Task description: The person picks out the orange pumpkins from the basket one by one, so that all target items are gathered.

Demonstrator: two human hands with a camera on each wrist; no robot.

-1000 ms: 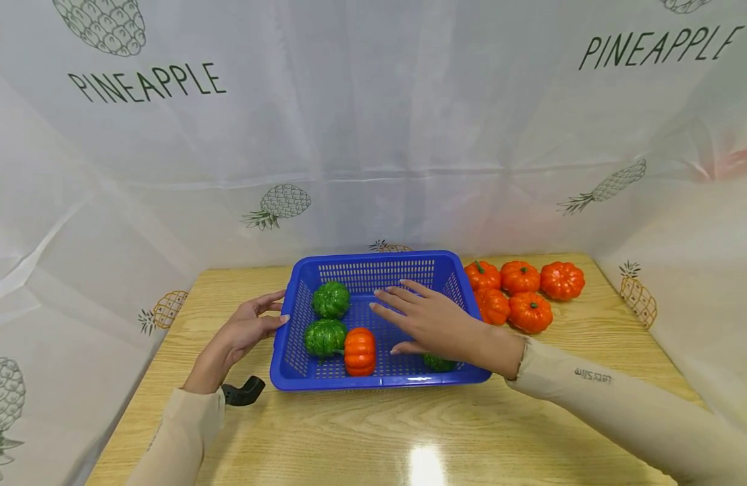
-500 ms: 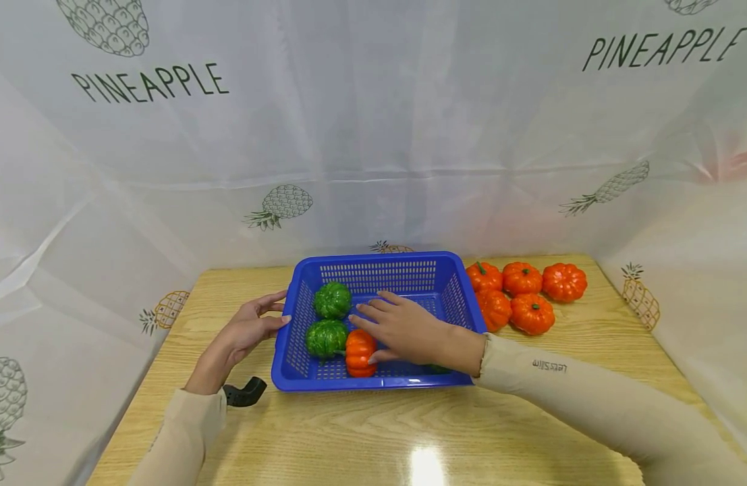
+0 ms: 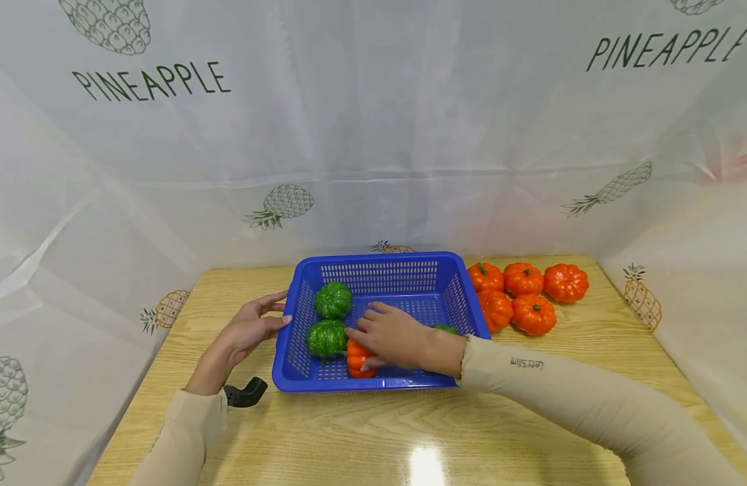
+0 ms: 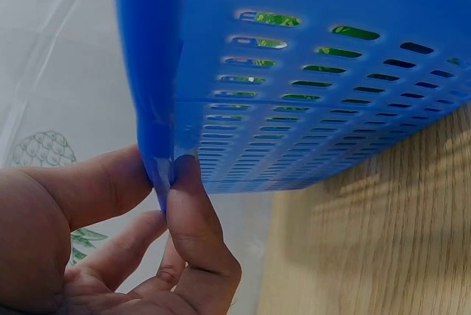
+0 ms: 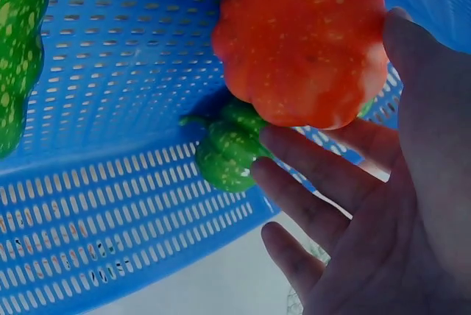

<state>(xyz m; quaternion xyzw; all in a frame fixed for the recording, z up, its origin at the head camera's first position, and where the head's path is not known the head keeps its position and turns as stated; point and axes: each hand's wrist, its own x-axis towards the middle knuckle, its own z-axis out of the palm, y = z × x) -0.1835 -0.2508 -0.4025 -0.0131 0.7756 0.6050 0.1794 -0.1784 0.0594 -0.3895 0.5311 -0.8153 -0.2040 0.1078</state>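
A blue plastic basket sits on the table. My left hand pinches its left rim between thumb and fingers; the left wrist view shows this hand close up. Inside the basket, my right hand holds an orange pumpkin near the front wall. In the right wrist view, thumb and fingers lie on opposite sides of that pumpkin. Two green pumpkins, a rear one and a front one, lie at the basket's left. Another green pumpkin is mostly hidden behind my right wrist.
Several orange pumpkins are grouped on the wooden table right of the basket. A white curtain with pineapple prints hangs behind and at the sides. A black device projects from the left wrist.
My right hand has moved left and toward the basket's front, from over its middle onto the orange pumpkin, and its fingers have closed round it. My left hand stays on the rim.
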